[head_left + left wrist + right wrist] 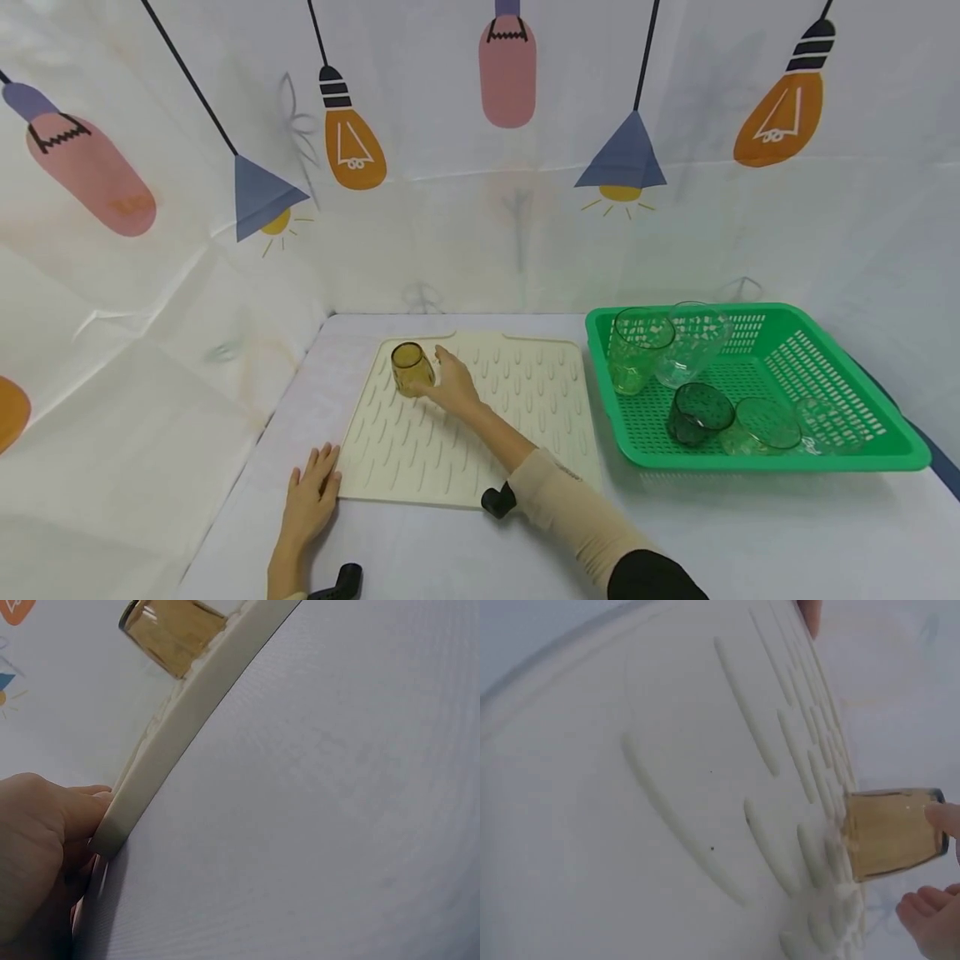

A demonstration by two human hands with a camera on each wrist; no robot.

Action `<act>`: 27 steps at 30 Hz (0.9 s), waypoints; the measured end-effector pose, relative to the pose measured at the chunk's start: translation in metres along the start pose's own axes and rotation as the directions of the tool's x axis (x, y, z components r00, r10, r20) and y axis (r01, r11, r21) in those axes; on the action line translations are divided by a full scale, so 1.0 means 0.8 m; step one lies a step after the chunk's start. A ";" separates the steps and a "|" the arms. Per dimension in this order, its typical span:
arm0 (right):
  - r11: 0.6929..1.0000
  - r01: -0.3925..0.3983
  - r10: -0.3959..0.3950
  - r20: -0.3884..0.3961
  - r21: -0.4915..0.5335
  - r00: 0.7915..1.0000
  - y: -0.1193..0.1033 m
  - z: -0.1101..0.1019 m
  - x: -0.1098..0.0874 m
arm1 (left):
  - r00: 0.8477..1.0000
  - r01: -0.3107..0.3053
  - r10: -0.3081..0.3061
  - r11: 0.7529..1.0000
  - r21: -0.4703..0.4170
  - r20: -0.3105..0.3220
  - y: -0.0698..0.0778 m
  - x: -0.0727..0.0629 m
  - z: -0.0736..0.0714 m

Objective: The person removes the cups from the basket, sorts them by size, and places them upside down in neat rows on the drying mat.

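An amber glass tumbler (412, 377) stands upright near the far left corner of the cream ridged drying mat (510, 433). My right hand (454, 385) is just to its right, thumb and fingers spread apart. In the right wrist view the thumb overlaps the tumbler (892, 834) near its rim, while the other fingers (930, 915) sit off to the side of the glass. My left hand (309, 498) lies flat with straight fingers at the mat's near left edge. From the left wrist, its fingertips are right at the side of the mat (161, 754).
Right of the mat, a green plastic basket (892, 457) holds several glasses, among them a tall greenish glass (633, 354), a clear glass (686, 358) and a dark green tumbler (697, 417). A white curtain (465, 242) printed with lamps hangs behind the white table (450, 550).
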State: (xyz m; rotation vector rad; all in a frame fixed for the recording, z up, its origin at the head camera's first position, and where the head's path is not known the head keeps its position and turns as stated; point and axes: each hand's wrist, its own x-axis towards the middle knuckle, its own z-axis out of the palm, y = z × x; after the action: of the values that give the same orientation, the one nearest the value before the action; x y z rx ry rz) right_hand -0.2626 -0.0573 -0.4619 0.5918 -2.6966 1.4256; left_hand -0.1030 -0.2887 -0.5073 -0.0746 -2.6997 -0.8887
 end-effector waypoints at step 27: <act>0.939 0.144 -0.097 -0.162 0.311 0.982 -0.005 -0.137 -0.091 | 0.999 0.031 -0.032 0.999 0.022 0.036 0.004 0.001 -0.003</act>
State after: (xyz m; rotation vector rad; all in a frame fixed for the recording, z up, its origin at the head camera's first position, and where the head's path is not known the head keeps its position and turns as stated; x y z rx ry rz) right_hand -0.2098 0.0520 -0.4104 0.6286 -2.2912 1.8117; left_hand -0.1031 -0.2877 -0.5036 -0.0445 -2.7508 -0.8752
